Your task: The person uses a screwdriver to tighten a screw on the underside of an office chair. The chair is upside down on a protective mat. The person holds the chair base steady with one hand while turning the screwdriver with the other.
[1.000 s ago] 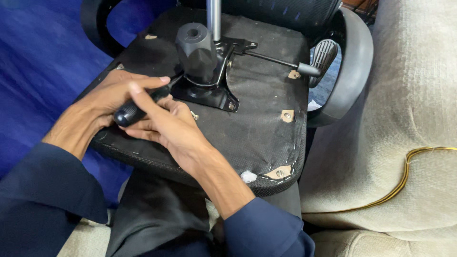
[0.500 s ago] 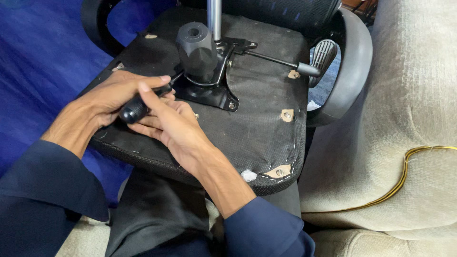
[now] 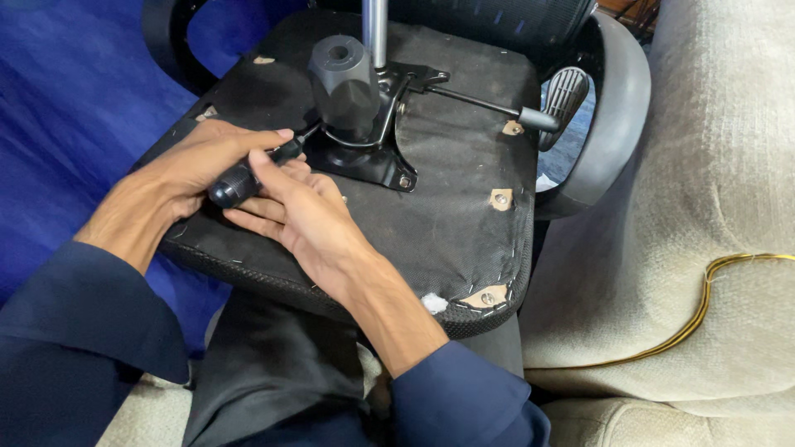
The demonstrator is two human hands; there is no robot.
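- Nearest the camera, two dark blue sleeves [image 3: 91, 331] come in from the bottom edge, over dark trousers [image 3: 273, 372] and a beige cushion [image 3: 712, 248].
- The right hand [image 3: 302, 215] lies palm-down on the underside of an upturned chair seat [image 3: 464, 215], its thumb raised against the black handle of a screwdriver [image 3: 248, 175] and its fingers curled beneath it, so the hand is closed round the tool.
- The left hand [image 3: 195, 165] lies on the other side of the same handle, fingers folded over it; the handle sits pinched between both hands, with its butt end showing at the near left.
- The tool's shaft runs up and right from the hands toward the black metal mounting plate [image 3: 373, 161]; its tip is hidden at the plate's edge.
- Beyond that stand the black knob-shaped housing [image 3: 344, 83], the silver gas cylinder [image 3: 375, 29], and a lever [image 3: 497, 106] reaching right.
- Farthest, a curved black armrest [image 3: 617, 108] and blue fabric [image 3: 66, 91].
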